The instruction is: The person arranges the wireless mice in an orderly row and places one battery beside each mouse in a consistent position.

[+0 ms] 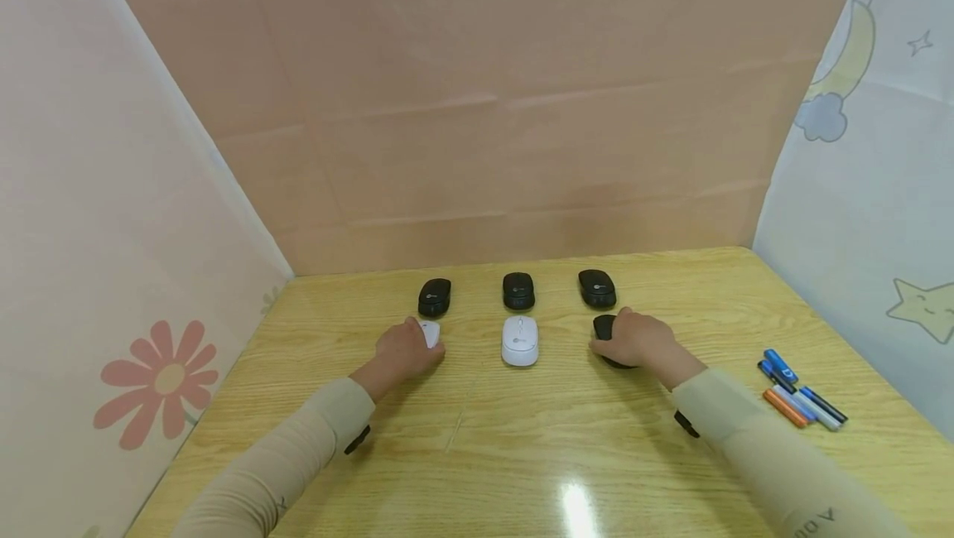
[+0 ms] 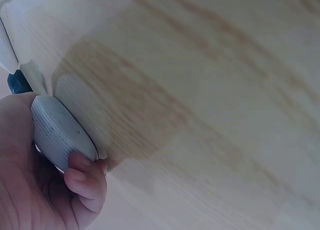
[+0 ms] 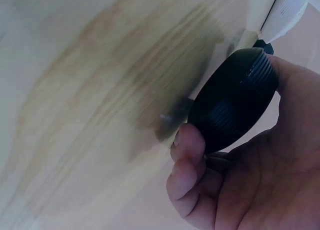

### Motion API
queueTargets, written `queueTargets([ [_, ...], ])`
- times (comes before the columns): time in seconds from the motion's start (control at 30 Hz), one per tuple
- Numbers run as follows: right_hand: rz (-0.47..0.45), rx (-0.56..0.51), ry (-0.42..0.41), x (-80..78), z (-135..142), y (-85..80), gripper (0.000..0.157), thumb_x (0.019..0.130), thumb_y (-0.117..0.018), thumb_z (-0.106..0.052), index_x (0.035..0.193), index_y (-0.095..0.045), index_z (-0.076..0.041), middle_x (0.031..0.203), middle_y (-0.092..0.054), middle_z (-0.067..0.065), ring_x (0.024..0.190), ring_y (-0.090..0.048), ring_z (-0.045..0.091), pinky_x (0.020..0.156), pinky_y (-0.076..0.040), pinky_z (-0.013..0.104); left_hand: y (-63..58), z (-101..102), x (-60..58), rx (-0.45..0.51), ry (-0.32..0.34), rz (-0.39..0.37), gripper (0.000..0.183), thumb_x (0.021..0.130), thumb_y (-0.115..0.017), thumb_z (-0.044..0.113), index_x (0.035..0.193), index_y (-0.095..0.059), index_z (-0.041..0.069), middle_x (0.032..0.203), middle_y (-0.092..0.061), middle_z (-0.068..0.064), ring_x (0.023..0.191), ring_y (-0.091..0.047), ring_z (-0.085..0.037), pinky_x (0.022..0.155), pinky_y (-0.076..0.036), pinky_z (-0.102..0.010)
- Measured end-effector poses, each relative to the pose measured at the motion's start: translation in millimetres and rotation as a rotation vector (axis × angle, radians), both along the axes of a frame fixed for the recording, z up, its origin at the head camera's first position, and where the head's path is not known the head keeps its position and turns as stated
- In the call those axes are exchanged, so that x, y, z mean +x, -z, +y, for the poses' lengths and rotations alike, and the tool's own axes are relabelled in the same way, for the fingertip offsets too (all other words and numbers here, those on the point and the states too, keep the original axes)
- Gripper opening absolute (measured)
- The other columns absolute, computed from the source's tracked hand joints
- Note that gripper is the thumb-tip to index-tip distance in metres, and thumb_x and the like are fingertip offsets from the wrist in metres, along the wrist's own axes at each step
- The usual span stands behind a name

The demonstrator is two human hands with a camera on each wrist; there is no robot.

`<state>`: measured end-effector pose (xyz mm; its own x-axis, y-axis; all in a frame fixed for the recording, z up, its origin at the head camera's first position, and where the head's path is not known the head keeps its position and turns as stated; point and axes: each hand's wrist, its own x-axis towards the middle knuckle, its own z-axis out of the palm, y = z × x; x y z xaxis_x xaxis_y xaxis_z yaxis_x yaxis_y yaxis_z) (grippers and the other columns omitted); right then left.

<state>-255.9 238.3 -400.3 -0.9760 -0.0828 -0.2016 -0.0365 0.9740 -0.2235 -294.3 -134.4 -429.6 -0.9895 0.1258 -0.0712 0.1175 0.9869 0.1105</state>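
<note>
My left hand grips a white computer mouse by its sides, at the left of the group. In the left wrist view the fingers curl round the ribbed edge of that white mouse. On the right, my right hand holds a black mouse, partly hidden under the palm. The right wrist view has this black mouse pinched between thumb and fingers. Midway between the hands lies another white mouse.
Behind, in a row, sit three black mice: a left one, a middle one and a right one. Several markers lie at the right of the wooden table. Patterned side panels and a brown backdrop enclose it.
</note>
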Motion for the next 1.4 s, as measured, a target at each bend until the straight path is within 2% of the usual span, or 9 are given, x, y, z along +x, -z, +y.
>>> queueTargets([
  [0.23,-0.011,0.005,0.05,-6.4,-2.1,7.1,0.089,0.087,-0.058,-0.051,0.124,-0.037,0.027,0.101,-0.058,0.03,0.078,-0.06,0.035,0.062,-0.049,0.045,0.8,-0.5,-0.4,0.012,-0.002,0.009,0.062,0.083,-0.052,0.048,0.109,-0.049,-0.008,0.071,-0.051,-0.01,0.057,-0.052,-0.021,0.046,-0.042,-0.032],
  [0.37,-0.016,0.006,0.064,-8.3,-4.3,8.6,0.09,0.087,-0.058,-0.05,0.126,-0.035,0.028,0.107,-0.056,0.034,0.083,-0.061,0.039,0.063,-0.049,0.046,0.6,-0.1,-0.1,0.007,-0.006,0.007,0.064,0.083,-0.052,0.048,0.111,-0.05,-0.009,0.071,-0.051,-0.01,0.058,-0.052,-0.022,0.046,-0.042,-0.032],
  [0.53,-0.023,0.007,0.074,-8.7,-5.7,9.5,0.089,0.087,-0.057,-0.049,0.127,-0.035,0.028,0.108,-0.056,0.033,0.081,-0.06,0.036,0.061,-0.049,0.043,1.8,0.1,-0.6,0.006,-0.001,0.015,0.066,0.082,-0.053,0.048,0.113,-0.05,-0.011,0.072,-0.051,-0.011,0.058,-0.053,-0.022,0.046,-0.042,-0.033],
  [0.73,-0.028,0.001,0.085,-8.5,-6.4,7.7,0.085,0.087,-0.058,-0.048,0.123,-0.039,0.027,0.101,-0.058,0.031,0.074,-0.059,0.033,0.06,-0.049,0.042,2.4,0.2,-1.4,-0.018,0.015,0.039,0.059,0.082,-0.053,0.047,0.103,-0.05,-0.009,0.071,-0.051,-0.012,0.057,-0.053,-0.022,0.047,-0.043,-0.034],
  [0.87,-0.027,0.0,0.081,-8.2,-8.1,7.8,0.081,0.088,-0.057,-0.048,0.12,-0.044,0.025,0.106,-0.056,0.032,0.075,-0.059,0.033,0.061,-0.049,0.043,1.1,0.4,-0.9,-0.019,0.015,0.044,0.056,0.082,-0.053,0.046,0.099,-0.051,-0.007,0.07,-0.051,-0.011,0.057,-0.053,-0.022,0.047,-0.043,-0.033],
  [1.1,-0.022,-0.007,0.078,-7.5,-10.4,6.1,0.067,0.088,-0.058,-0.046,0.107,-0.056,0.018,0.102,-0.056,0.028,0.071,-0.057,0.031,0.059,-0.048,0.042,0.2,-0.3,0.8,-0.01,0.013,0.036,0.055,0.082,-0.054,0.046,0.097,-0.05,-0.007,0.071,-0.051,-0.011,0.057,-0.053,-0.022,0.047,-0.043,-0.033],
  [1.2,-0.028,-0.014,0.091,-8.1,-10.7,6.4,0.067,0.087,-0.058,-0.046,0.107,-0.055,0.019,0.101,-0.057,0.027,0.07,-0.057,0.03,0.058,-0.048,0.04,0.1,-0.3,0.9,-0.003,0.012,0.038,0.054,0.082,-0.054,0.046,0.096,-0.05,-0.006,0.07,-0.051,-0.011,0.057,-0.053,-0.022,0.046,-0.043,-0.033],
  [1.4,-0.039,-0.001,0.102,-10.3,-10.9,9.0,0.074,0.088,-0.057,-0.047,0.116,-0.051,0.021,0.11,-0.055,0.031,0.072,-0.057,0.03,0.058,-0.048,0.04,-1.3,0.3,1.8,-0.011,0.016,0.043,0.054,0.083,-0.053,0.046,0.096,-0.05,-0.006,0.069,-0.05,-0.011,0.056,-0.052,-0.022,0.046,-0.043,-0.033],
])
